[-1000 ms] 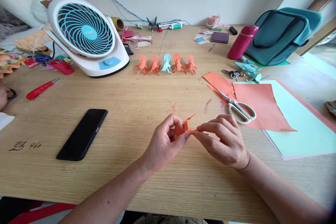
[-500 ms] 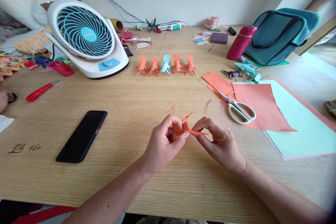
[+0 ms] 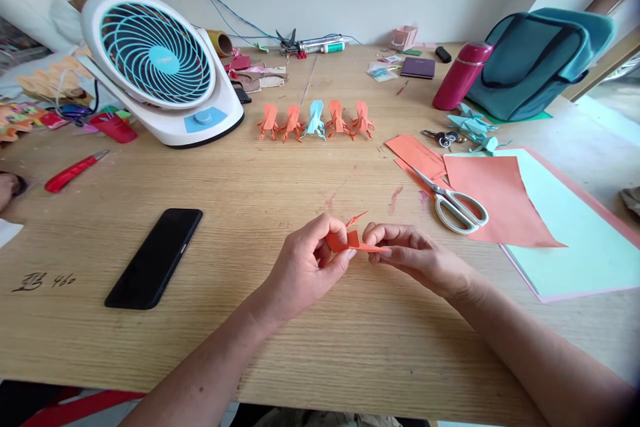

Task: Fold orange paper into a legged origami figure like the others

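Left hand [image 3: 313,255] just beside right hand [image 3: 423,257]

One held paper [image 3: 353,239], five standing figures [image 3: 316,119]

Bare hands [image 3: 311,260], mottled clothing [image 3: 323,419]

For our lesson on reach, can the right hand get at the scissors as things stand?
Probably yes: the scissors lie just beyond the right hand, handles nearest, with nothing visible between. But it holds the folded orange paper, so it would likely release that first.
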A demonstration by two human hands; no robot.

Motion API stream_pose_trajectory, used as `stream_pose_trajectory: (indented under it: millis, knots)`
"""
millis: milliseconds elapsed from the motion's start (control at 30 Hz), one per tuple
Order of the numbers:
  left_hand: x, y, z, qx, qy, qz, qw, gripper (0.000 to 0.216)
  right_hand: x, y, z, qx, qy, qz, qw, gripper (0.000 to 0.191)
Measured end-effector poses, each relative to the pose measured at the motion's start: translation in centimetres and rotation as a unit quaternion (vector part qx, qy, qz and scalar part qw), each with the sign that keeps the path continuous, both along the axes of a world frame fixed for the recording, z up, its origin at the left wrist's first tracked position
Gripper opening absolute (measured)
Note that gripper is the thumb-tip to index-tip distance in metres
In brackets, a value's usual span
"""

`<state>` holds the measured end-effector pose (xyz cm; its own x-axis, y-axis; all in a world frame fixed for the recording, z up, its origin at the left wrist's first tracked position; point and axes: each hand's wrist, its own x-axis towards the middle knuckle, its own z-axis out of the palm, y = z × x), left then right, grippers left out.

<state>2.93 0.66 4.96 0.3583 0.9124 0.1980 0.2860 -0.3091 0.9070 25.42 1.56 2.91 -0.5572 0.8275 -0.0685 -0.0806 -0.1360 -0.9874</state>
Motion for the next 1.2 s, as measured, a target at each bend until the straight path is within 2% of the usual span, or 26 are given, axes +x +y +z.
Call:
stream_pose_trajectory:
  millis: [100, 300, 433, 667, 967, 1200]
  knots:
    - [-0.1, 0.1, 0.0, 0.033, 0.029, -0.013, 0.999, 0.015, 0.5, 0.2, -0.1, -0.049, 0.017, 0.021, 0.998, 0.031]
    - [0.1, 0.0, -0.2, 0.053, 0.048, -0.041, 0.997, 0.014, 0.3, 0.1, 0.7, -0.027, -0.025, 0.002, 0.999, 0.041]
    - [0.0, 0.1, -0.2, 0.012, 0.045, -0.042, 0.998, 0.015, 0.2, 0.0, 1.7, -0.011, -0.091, -0.018, 0.996, 0.038]
    - [0.2, 0.1, -0.3, -0.070, 0.017, -0.039, 0.997, 0.017, 0.0, 0.0, 2.1, 0.000, -0.105, -0.006, 0.994, 0.044]
    - [0.5, 0.0, -0.6, -0.076, 0.009, -0.022, 0.997, 0.022, -0.7, -0.2, 1.4, -0.048, -0.107, -0.005, 0.993, 0.036]
    - [0.6, 0.0, -0.9, -0.114, -0.043, -0.029, 0.992, 0.021, -1.1, -0.7, 1.2, -0.049, -0.123, -0.027, 0.991, 0.028]
